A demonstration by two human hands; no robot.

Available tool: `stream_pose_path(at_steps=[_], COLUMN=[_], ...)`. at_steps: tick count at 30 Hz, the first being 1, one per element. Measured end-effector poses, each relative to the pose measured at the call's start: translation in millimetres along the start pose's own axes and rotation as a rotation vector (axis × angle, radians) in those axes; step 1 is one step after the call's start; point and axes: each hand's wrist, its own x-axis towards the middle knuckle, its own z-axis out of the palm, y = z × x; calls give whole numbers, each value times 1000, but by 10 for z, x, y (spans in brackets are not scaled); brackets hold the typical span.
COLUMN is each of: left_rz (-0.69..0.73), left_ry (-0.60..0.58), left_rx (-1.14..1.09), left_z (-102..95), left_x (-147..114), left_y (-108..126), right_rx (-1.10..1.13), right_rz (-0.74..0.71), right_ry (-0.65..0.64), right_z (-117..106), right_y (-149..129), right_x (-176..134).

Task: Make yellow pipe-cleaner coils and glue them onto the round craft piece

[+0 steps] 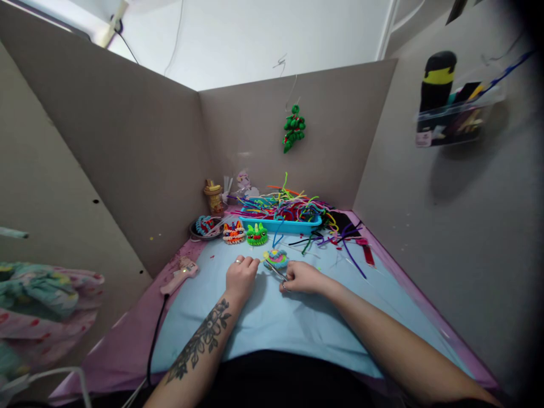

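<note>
My left hand (242, 277) is closed, its fingertips pinching the end of a small yellow pipe cleaner (266, 257). In my right hand (302, 277) is a pair of scissors (277, 271), the fingers through the handles and the blades pointing left at the yellow piece. Whether the blades touch it is too small to tell. Just behind the blades lies a round pipe-cleaner piece (278, 259) in blue, pink and yellow on the light blue cloth (272, 323). Farther back sit a green pipe-cleaner animal head (257, 234) and an orange and white one (234, 233).
A blue tray (280, 225) heaped with pipe cleaners stands at the back. Loose purple and dark strands (353, 256) lie right of it. On the left are a pink glue gun (181, 276) with its cord, a dark bowl (206, 228) and a brown cup (213, 197). Grey panels (250, 130) enclose the table.
</note>
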Motion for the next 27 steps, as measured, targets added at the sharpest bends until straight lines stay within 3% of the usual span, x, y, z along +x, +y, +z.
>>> stream_pose_path(at_steps=[12,18,22,27], left_rz=[-23,-91,-134,-146], left_ry=[-38,-18,-18,-24], left_rx=[-10,3,11,-8], left_z=[-30,-101,-110,-71], left_x=[-6,-108,-162,-154], left_y=[-26,-281,-437,-445], right_rx=[113,246,324,365], right_rz=[-40,-2,45,85], right_ry=[-24,-165,-173,-177], right_z=[-16,106,243,299], right_y=[18,-215,-375,-366], right_x=[32,167,270,304])
